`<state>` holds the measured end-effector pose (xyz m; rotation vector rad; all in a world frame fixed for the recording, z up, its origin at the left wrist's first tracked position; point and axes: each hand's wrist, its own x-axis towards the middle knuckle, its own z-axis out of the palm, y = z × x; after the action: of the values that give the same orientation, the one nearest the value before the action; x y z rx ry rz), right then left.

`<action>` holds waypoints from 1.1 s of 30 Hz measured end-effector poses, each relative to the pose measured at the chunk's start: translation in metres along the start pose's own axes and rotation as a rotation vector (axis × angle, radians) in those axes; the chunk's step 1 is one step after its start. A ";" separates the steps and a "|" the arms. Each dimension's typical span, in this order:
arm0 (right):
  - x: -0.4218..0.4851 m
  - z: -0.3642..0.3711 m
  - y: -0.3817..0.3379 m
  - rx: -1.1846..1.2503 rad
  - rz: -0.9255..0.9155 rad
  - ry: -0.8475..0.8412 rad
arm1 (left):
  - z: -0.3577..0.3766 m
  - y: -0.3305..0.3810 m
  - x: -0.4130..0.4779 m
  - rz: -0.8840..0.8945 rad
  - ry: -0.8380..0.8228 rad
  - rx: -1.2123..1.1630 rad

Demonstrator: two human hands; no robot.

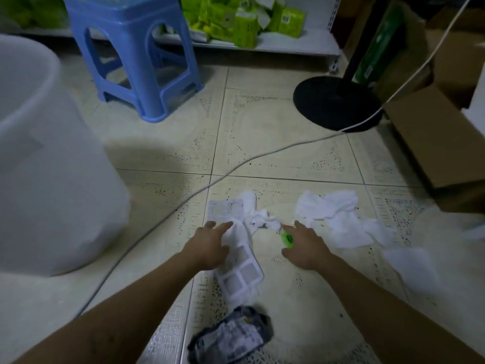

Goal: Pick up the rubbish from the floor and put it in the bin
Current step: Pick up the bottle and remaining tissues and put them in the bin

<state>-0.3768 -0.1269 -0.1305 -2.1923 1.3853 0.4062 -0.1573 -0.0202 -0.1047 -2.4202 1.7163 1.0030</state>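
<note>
White rubbish lies scattered on the tiled floor. My left hand rests with spread fingers on a white printed sheet with square panels. Beside it lies a crumpled white tissue. My right hand hovers fingers apart next to a small green item that sits at its thumb side. More crumpled white paper lies to the right of that hand. A dark grey crumpled wrapper lies close to me between my forearms. The large white bin stands at the left.
A blue plastic stool stands behind the bin. A white cable runs across the floor to a black round fan base. Cardboard boxes line the right side. A low shelf with green packets is at the back.
</note>
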 end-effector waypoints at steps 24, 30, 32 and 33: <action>-0.037 -0.018 -0.049 0.520 -0.110 0.064 | -0.085 -0.030 -0.026 -0.023 0.333 -0.135; -0.045 -0.050 -0.081 0.769 -0.073 -0.032 | -0.132 -0.039 -0.047 0.067 0.414 -0.144; -0.047 -0.056 -0.086 0.783 -0.048 -0.031 | -0.147 -0.040 -0.055 0.094 0.444 -0.124; -0.048 -0.059 -0.086 0.767 -0.035 -0.037 | -0.154 -0.039 -0.059 0.111 0.453 -0.108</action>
<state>-0.3208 -0.0947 -0.0351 -1.5591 1.2087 -0.0997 -0.0601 -0.0104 0.0339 -2.8175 1.9854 0.5948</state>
